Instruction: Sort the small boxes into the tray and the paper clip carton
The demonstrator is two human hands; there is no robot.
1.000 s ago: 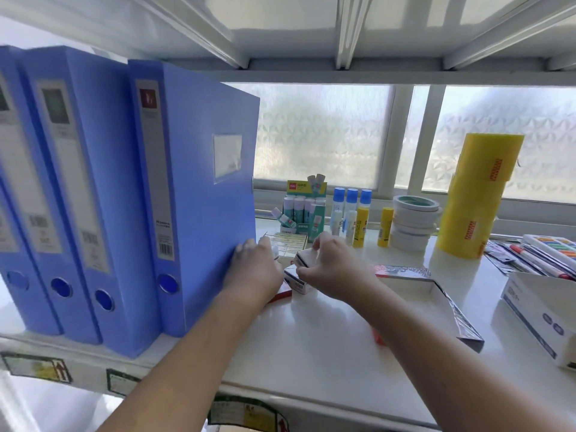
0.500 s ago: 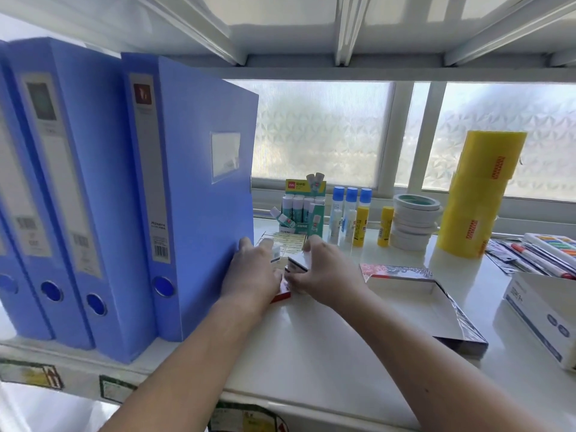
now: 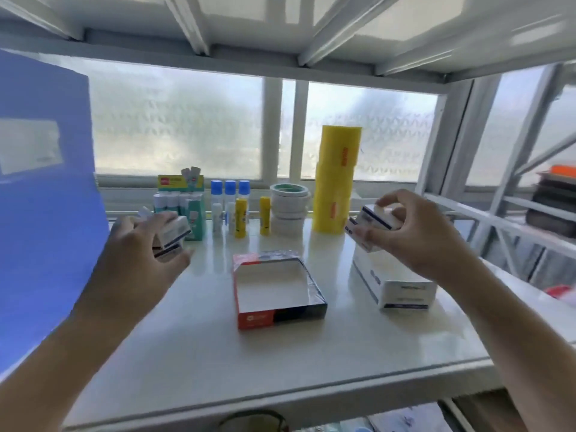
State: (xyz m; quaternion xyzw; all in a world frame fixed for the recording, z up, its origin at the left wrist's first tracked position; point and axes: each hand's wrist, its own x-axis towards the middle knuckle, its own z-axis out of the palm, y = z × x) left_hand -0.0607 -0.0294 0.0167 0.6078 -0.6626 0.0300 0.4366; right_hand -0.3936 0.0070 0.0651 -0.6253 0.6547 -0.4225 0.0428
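Observation:
An open red and black tray [image 3: 282, 313] with a white inside lies empty at the middle of the white shelf. To its right stands a white paper clip carton [image 3: 402, 286] with blue print. My right hand [image 3: 414, 235] holds a few small white boxes [image 3: 374, 222] just above the carton's far end. My left hand [image 3: 140, 257] grips a blurred stack of small white boxes [image 3: 173, 233] at the left, above the shelf and left of the tray.
A blue file box [image 3: 40, 194] fills the left edge. Along the back stand glue sticks [image 3: 240, 213], a green glue display box [image 3: 187, 207], stacked white tape rolls [image 3: 288, 210] and a tall yellow tape stack [image 3: 338, 179]. A shelf frame post [image 3: 452, 145] rises at the right.
Both hands have lifted off the pile beside the blue file box, each with small boxes. The right hand has swung right over the carton, and my view has turned right.

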